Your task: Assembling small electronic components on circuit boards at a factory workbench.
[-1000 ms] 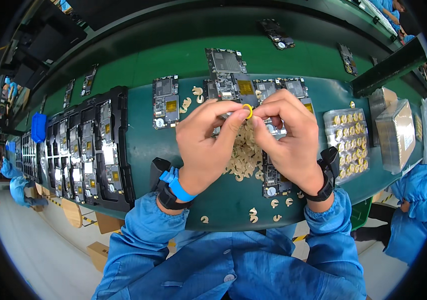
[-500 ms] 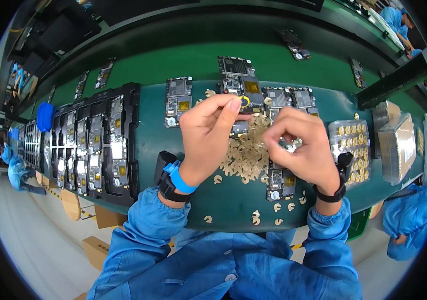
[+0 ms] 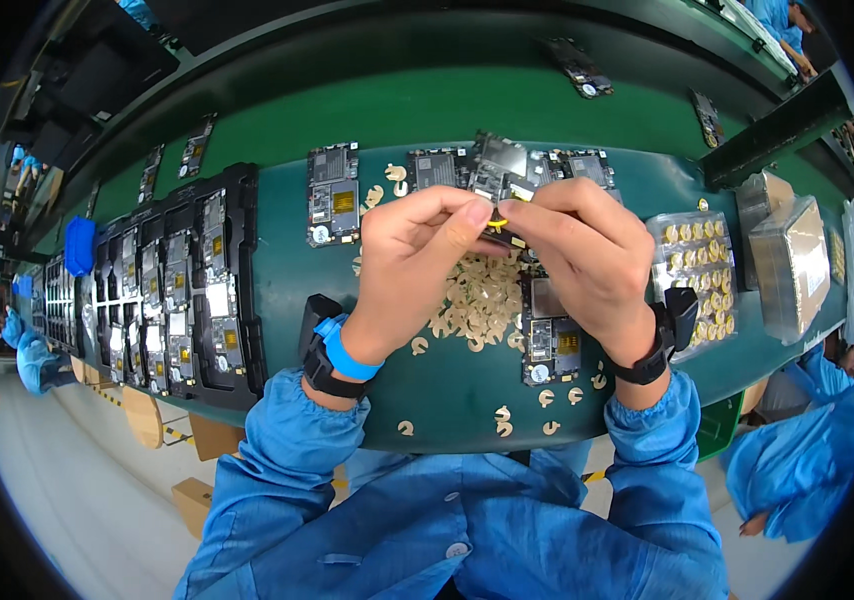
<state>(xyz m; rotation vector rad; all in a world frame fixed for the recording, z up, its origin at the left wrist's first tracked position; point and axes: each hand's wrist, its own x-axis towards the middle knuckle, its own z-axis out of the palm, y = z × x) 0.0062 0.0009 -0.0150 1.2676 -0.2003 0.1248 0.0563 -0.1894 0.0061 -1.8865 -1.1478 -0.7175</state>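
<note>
My left hand (image 3: 415, 262) is closed in a pinch on a tilted circuit board (image 3: 500, 160), which rises behind the fingertips. By both thumb tips shows a small yellow-rimmed disc (image 3: 497, 223), partly covered by my fingers. My right hand (image 3: 597, 255) meets the left one there, its thumb and forefinger pinched at the disc's edge. Below the hands lies a heap of beige C-shaped scraps (image 3: 477, 305). One circuit board (image 3: 553, 345) lies beside the heap under my right hand, and another board (image 3: 333, 195) lies beyond my left hand.
At left, a black tray (image 3: 247, 240) holds rows of boards near a blue box (image 3: 79, 246). A clear tray (image 3: 659, 262) of gold discs and a clear plastic box (image 3: 792, 262) stand at right. Loose scraps (image 3: 504, 420) lie near the front edge. A blue-sleeved person (image 3: 807, 450) is at far right.
My right hand has moved left and up to meet the left hand at the yellow-rimmed disc. The held board now tilts differently. The whole view has shifted slightly.
</note>
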